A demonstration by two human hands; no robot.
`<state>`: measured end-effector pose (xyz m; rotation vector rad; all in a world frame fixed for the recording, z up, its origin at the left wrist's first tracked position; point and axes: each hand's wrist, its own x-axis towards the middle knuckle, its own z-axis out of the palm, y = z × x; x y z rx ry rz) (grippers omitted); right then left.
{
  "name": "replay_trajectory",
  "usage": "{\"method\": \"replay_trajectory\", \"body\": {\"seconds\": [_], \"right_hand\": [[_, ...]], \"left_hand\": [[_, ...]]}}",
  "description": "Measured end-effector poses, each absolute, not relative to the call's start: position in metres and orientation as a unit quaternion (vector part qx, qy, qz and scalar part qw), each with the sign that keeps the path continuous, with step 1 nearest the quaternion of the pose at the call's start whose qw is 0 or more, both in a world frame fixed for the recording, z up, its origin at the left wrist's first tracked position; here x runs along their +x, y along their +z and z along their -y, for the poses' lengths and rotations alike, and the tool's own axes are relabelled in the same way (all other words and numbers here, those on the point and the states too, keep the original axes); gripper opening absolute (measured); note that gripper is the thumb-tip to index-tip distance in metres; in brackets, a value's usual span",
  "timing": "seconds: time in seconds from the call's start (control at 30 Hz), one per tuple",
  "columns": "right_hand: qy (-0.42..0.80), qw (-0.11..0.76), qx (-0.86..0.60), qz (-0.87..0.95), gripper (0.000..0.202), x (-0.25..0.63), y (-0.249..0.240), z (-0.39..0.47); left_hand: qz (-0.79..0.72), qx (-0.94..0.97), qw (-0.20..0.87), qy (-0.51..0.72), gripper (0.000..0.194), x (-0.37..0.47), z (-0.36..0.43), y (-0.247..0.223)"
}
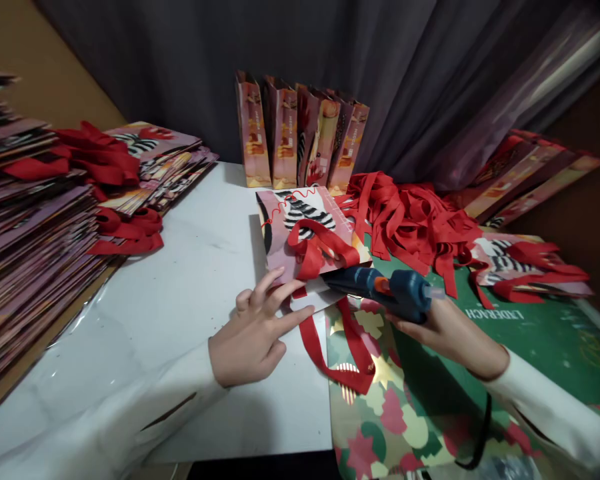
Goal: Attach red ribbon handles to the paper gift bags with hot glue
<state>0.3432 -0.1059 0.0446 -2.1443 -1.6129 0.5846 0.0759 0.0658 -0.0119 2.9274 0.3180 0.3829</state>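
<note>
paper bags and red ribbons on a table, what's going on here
A person's right hand holds a blue glue gun, its nozzle at the near end of a zebra-picture paper bag lying flat. The left hand is spread at that same end. One red ribbon loop lies over the bag; another trails from that end. More bags stand behind it, with a heap of red ribbons to the right.

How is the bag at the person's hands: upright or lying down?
Lying down: the bag has its zebra-printed side up, red ribbon across it.
</note>
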Motion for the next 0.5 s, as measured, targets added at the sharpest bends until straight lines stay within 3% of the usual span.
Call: {"method": "replay_trajectory", "body": {"seconds": [0.5], "right_hand": [[0.082,0.060,-0.812,0.575,0.019,0.325,0.062,0.110]], "left_hand": [[-0.113,0.979,0.098,0.141,0.065,0.076,-0.061,-0.011]]}}
